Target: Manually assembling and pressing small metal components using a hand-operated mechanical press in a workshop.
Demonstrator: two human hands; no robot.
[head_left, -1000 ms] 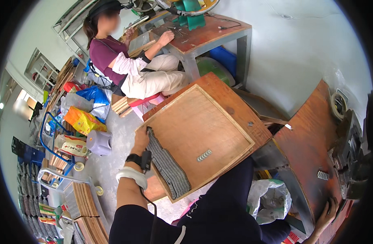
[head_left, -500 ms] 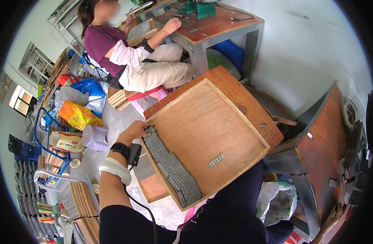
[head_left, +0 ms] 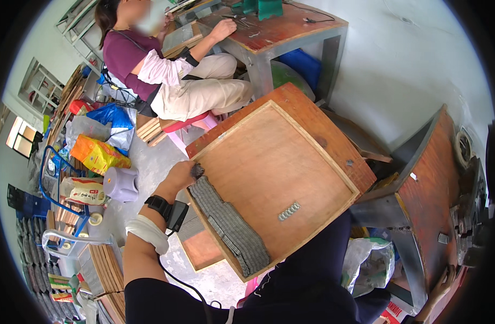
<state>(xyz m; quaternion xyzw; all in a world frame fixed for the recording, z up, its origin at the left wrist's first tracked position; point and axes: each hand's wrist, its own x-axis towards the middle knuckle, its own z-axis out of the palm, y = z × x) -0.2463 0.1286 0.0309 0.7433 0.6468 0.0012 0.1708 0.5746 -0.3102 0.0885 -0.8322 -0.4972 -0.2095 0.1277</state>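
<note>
A shallow wooden tray (head_left: pixel 306 141) lies tilted across my lap and a reddish wooden board. Along its left side runs a packed band of small grey ribbed metal pieces (head_left: pixel 226 221). My left hand (head_left: pixel 178 177) is closed at the tray's left corner, pinching a dark grey clump of the ribbed pieces (head_left: pixel 197 171) at the band's far end. A short row of shiny ribbed pieces (head_left: pixel 289 211) lies apart on the tray floor. Far to the lower right, my right hand (head_left: pixel 446 283) is beside the reddish table's edge, its fingers stretched out and seemingly holding nothing.
One small ribbed piece (head_left: pixel 443 238) lies on the reddish table (head_left: pixel 425 200) at right. Beneath it hangs a clear plastic bag (head_left: pixel 369 267). A co-worker (head_left: pixel 145 70) sits at another table (head_left: pixel 290 27). A purple stool (head_left: pixel 121 183) and stacked boards (head_left: pixel 104 270) stand at left.
My left hand has drawn back slightly and turned, and the dark clump in its fingers now shows at the tray's corner. The right hand has shifted slightly upward along the table edge.
</note>
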